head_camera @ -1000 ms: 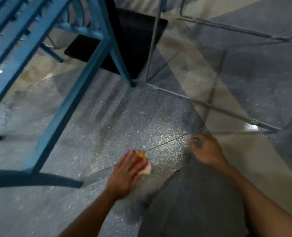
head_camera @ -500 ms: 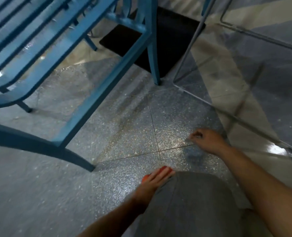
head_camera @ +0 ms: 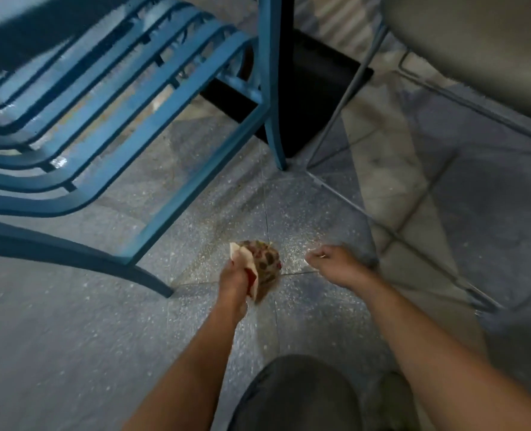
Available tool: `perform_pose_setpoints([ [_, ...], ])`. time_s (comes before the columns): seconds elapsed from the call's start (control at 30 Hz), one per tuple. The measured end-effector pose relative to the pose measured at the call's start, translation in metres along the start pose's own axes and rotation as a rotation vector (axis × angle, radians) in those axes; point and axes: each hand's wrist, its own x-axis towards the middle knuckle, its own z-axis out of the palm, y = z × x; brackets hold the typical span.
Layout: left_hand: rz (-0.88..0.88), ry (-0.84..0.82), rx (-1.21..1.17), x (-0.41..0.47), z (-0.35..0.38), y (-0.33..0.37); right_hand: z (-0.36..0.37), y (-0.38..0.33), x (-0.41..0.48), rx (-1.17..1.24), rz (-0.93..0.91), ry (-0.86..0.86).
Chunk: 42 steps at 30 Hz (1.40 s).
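My left hand (head_camera: 234, 279) grips a crumpled wrapper or cloth (head_camera: 262, 265), pale and red on one side and brown-speckled on the other, and holds it above the speckled grey floor (head_camera: 71, 337). My right hand (head_camera: 335, 262) is curled into a loose fist just to the right of it. Something small and pale shows at its fingertips; I cannot tell what it is. My knee (head_camera: 295, 396) in dark trousers fills the bottom middle of the view.
A blue metal slatted chair (head_camera: 112, 119) stands at the left, its legs close to my left hand. A black square table base (head_camera: 314, 98) sits behind it. A thin grey wire chair frame (head_camera: 351, 194) runs along the floor at the right, under a grey seat (head_camera: 482, 42).
My left hand has lifted the wrapper off the floor, and its brown-speckled side now shows. My right hand has risen from the floor. The view has pulled up and back.
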Motion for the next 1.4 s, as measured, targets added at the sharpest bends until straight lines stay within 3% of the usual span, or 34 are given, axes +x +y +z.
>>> perform_pose_setpoints([
  [0.13, -0.204, -0.152, -0.182, -0.087, 0.016, 0.027, -0.021, -0.01, -0.077, 0.119, 0.105, 0.032],
  [0.27, -0.223, -0.339, -0.075, -0.174, 0.004, 0.053, -0.037, -0.037, -0.162, 0.287, 0.203, -0.11],
  [0.6, -0.356, -0.43, 0.058, -0.367, -0.048, 0.133, -0.047, -0.161, -0.336, 0.593, 0.274, -0.125],
  [1.1, -0.155, -0.381, 0.351, -0.547, -0.152, 0.267, -0.072, -0.309, -0.516, 0.467, 0.239, -0.124],
  [1.4, 0.035, -0.372, 0.242, -0.615, -0.191, 0.322, -0.101, -0.397, -0.558, 0.287, 0.049, -0.163],
])
